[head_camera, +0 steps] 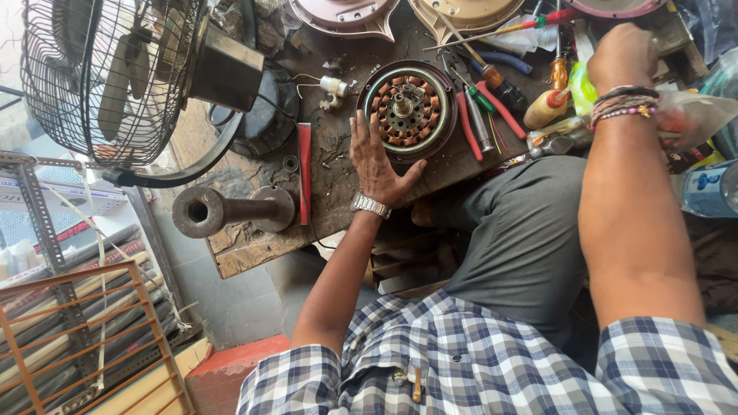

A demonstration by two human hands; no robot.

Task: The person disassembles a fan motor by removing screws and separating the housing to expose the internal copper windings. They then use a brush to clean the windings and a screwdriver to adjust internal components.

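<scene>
His left hand [377, 157] lies spread flat on the workbench [254, 246], touching the round copper-wound motor stator [406, 110] at one o'clock; his right hand [623, 52] reaches among the screwdrivers [492, 77], grip hidden.

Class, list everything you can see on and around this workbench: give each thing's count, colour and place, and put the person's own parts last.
Motor stator: one, copper coils, bench centre.
Pedestal fan: one, black cage, far left.
Metal pipe stand: one, rusty, bench front edge.
Pliers: one, red handles, right of stator.
Screwdrivers: several, mixed colours, upper right.
Workbench: one, worn brown wood.
Left hand: flat beside stator, wristwatch.
Right hand: among the tools, beaded bracelets.
</scene>
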